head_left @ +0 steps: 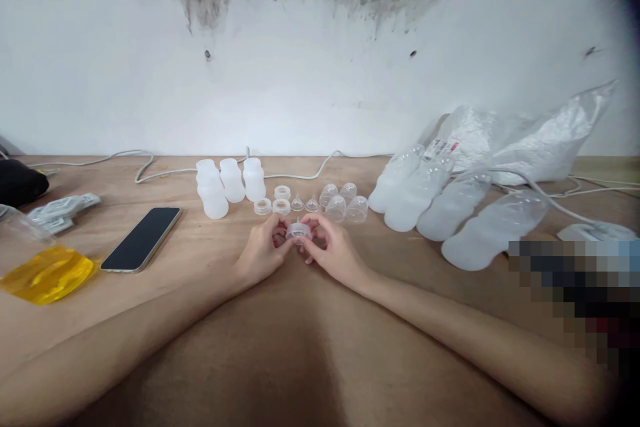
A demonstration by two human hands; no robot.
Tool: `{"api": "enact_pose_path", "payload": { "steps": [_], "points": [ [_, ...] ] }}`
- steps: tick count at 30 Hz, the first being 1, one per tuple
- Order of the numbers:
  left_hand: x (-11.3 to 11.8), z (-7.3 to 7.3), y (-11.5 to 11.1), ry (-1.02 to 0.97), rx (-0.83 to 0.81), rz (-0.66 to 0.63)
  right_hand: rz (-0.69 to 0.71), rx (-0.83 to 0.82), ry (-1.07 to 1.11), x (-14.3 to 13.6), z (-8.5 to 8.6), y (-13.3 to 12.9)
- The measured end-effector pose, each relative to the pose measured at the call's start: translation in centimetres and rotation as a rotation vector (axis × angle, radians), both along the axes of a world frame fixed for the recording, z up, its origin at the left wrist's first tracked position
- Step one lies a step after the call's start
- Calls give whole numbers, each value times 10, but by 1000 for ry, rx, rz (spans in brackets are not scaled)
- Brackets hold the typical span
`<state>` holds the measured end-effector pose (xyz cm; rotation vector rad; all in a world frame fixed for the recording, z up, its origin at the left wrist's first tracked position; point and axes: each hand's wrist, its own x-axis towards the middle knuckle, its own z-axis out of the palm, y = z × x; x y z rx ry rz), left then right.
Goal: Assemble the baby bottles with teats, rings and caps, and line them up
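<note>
Both hands meet at the middle of the wooden table (300, 333). My left hand (267, 247) and my right hand (331, 245) hold a clear ring (299, 231) between their fingertips, with a small nipple tip rising from it. Just beyond the hands stand two clear nipples (297, 202). To their left lie three whitish rings (263, 206). On the right are several clear domed caps (357, 209). Behind the rings, at the left, three frosted bottles (213, 188) stand upright.
Several bottles in clear wrapping (470, 230) lie at the right, before a plastic bag (530, 140). A phone (142, 239), a container of yellow liquid (47, 273) and small packets (63, 212) are at the left. A white cable (320, 172) runs along the wall.
</note>
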<state>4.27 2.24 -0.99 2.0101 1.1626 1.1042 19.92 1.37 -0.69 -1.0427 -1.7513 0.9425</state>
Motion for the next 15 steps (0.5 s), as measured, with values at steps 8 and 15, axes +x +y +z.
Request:
{"api": "enact_pose_path", "payload": {
  "steps": [8,15],
  "points": [
    [1,1,-1,31,19,22,-41,-18,-9,-2,-2,-2],
    [3,2,-2,32,22,15,-47,20,-62,-2,-4,0]
  ]
}}
